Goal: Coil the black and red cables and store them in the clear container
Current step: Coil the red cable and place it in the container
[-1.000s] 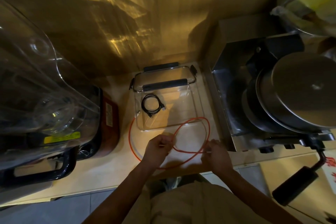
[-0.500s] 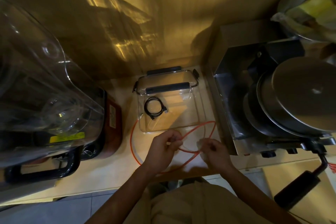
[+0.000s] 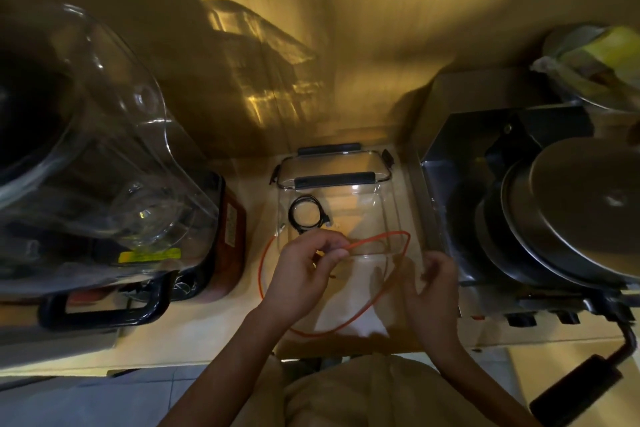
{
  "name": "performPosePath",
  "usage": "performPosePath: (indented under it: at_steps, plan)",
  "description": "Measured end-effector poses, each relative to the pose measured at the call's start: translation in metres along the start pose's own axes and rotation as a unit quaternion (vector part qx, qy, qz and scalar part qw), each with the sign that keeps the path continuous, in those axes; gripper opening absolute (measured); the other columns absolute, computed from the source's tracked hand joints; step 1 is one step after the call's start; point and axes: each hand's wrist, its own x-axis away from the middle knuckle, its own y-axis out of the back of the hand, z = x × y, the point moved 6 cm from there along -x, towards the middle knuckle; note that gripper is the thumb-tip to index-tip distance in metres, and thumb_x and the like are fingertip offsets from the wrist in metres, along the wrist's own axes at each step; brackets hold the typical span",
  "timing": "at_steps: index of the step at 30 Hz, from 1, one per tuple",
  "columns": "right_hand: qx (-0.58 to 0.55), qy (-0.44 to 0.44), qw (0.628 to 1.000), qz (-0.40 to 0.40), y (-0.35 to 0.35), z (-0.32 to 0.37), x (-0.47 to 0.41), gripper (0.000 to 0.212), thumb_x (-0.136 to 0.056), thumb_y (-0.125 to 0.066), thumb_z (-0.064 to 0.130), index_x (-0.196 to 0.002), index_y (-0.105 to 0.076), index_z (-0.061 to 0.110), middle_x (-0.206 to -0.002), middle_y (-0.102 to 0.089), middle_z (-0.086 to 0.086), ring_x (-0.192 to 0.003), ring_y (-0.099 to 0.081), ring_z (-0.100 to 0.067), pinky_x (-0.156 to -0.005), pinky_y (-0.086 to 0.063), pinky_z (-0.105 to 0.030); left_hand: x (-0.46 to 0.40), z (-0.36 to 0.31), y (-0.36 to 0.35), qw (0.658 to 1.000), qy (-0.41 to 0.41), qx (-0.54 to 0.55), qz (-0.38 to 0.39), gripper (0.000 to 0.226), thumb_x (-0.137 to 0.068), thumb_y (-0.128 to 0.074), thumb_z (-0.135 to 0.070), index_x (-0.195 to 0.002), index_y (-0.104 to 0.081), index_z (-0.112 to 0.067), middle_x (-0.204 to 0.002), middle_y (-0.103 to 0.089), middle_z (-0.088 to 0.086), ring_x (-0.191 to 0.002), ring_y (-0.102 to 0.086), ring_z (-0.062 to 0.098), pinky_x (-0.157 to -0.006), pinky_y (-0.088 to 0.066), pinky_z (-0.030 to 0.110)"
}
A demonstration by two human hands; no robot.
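A clear container (image 3: pixel 389 204) stands open on the counter, its lid with black clips leaning at the back. A coiled black cable (image 3: pixel 306 215) lies inside on the left. A red cable (image 3: pixel 377 237) forms a big loop over the container's near edge and down onto the counter. My left hand (image 3: pixel 304 270) pinches the loop where its strands cross. My right hand (image 3: pixel 433 284) is at the loop's right side with fingers partly spread; the cable passes by its fingertips, and I cannot tell whether it grips.
A large blender with a clear jug (image 3: pixel 86 149) and black handle (image 3: pixel 104 308) fills the left. A metal appliance (image 3: pixel 450 201) with stacked pans (image 3: pixel 571 218) stands on the right. A black pan handle (image 3: pixel 581 388) sticks out past the counter's front edge.
The red loop has been lifted and drawn over the container's front edge. My left hand rose toward the container. My right hand moved right and its fingers spread.
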Motion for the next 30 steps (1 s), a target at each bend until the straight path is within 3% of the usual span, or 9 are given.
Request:
performPosePath:
  at_steps: [2,4,6,8,12,16,20,23,30]
  plan:
    - [0.012,0.116,0.993,0.000,0.002,0.041,0.006,0.053,-0.086,-0.070,0.030,-0.133,-0.049,0.016,-0.129,-0.050,0.004,-0.115,-0.049,-0.010,-0.094,-0.042,-0.027,-0.001,-0.007,0.001,1.000,-0.006,-0.002,0.018,0.015,-0.090,-0.066,-0.017,-0.095,-0.069,-0.031,-0.088,-0.067,-0.012,-0.086,-0.063,0.011,-0.072,-0.048,0.020]
    - [0.070,0.226,0.970,0.054,-0.007,0.076,0.008,0.047,-0.087,-0.063,0.039,-0.131,-0.053,0.022,-0.130,-0.046,0.014,-0.124,-0.038,-0.001,-0.101,-0.029,-0.025,-0.002,-0.014,0.001,0.999,-0.016,-0.006,0.030,0.015,-0.091,-0.066,-0.017,-0.094,-0.068,-0.032,-0.085,-0.066,-0.014,-0.084,-0.062,0.010,-0.071,-0.045,0.016]
    - [0.095,0.297,0.945,0.099,-0.014,0.100,0.008,0.032,-0.091,-0.054,0.044,-0.117,-0.063,0.027,-0.117,-0.054,0.020,-0.115,-0.038,0.014,-0.100,-0.023,-0.026,-0.003,-0.018,0.002,0.999,-0.017,0.001,0.035,0.012,-0.091,-0.066,-0.016,-0.093,-0.068,-0.028,-0.083,-0.065,-0.012,-0.081,-0.061,0.009,-0.071,-0.042,0.014]
    - [0.082,0.331,0.932,0.118,-0.011,0.114,0.005,0.025,-0.092,-0.049,0.042,-0.102,-0.069,0.028,-0.099,-0.060,0.023,-0.104,-0.045,0.019,-0.097,-0.027,-0.024,-0.004,-0.018,0.006,0.999,-0.004,0.024,0.033,0.010,-0.091,-0.066,-0.013,-0.093,-0.069,-0.023,-0.081,-0.064,-0.013,-0.078,-0.060,0.008,-0.071,-0.042,0.014]
    - [0.012,0.316,0.926,0.205,-0.007,0.129,0.000,0.019,-0.095,-0.053,0.032,-0.102,-0.069,0.028,-0.094,-0.067,0.019,-0.091,-0.064,-0.001,-0.079,-0.049,-0.016,-0.003,-0.013,0.012,0.995,0.039,0.079,0.045,0.007,-0.092,-0.063,-0.018,-0.094,-0.070,-0.020,-0.075,-0.061,-0.017,-0.071,-0.056,0.003,-0.067,-0.043,0.019]
    - [-0.043,0.252,0.951,0.174,0.002,0.138,-0.007,0.018,-0.097,-0.054,0.018,-0.099,-0.067,0.029,-0.088,-0.069,0.013,-0.087,-0.066,-0.006,-0.072,-0.053,-0.017,0.001,-0.003,0.016,0.978,0.109,0.154,0.086,0.022,-0.096,-0.056,-0.025,-0.098,-0.070,-0.008,-0.080,-0.065,-0.007,-0.078,-0.061,0.012,-0.076,-0.051,0.030]
    - [-0.091,0.191,0.969,0.129,0.010,0.140,-0.018,0.019,-0.098,-0.053,0.023,-0.104,-0.071,0.023,-0.091,-0.071,0.007,-0.088,-0.067,-0.011,-0.076,-0.059,-0.037,0.013,0.017,0.013,0.891,0.251,0.352,0.137,0.036,-0.096,-0.049,-0.034,-0.105,-0.068,-0.005,-0.088,-0.062,0.009,-0.086,-0.062,0.023,-0.084,-0.052,0.035]
    - [-0.087,0.188,0.971,0.122,0.012,0.143,-0.022,0.020,-0.098,-0.053,0.024,-0.106,-0.071,0.023,-0.092,-0.073,0.008,-0.090,-0.068,-0.011,-0.078,-0.059,-0.044,0.016,0.024,0.010,0.828,0.297,0.452,0.148,0.048,-0.095,-0.044,-0.044,-0.111,-0.067,-0.005,-0.090,-0.063,0.011,-0.087,-0.063,0.024,-0.089,-0.052,0.040]
    - [-0.090,0.172,0.973,0.125,0.009,0.142,-0.022,0.019,-0.099,-0.052,0.025,-0.108,-0.069,0.025,-0.094,-0.072,0.008,-0.090,-0.068,-0.010,-0.076,-0.059,-0.036,0.019,0.024,0.006,0.802,0.314,0.474,0.183,0.066,-0.096,-0.029,-0.056,-0.118,-0.065,-0.005,-0.093,-0.065,0.012,-0.089,-0.065,0.026,-0.092,-0.050,0.041]
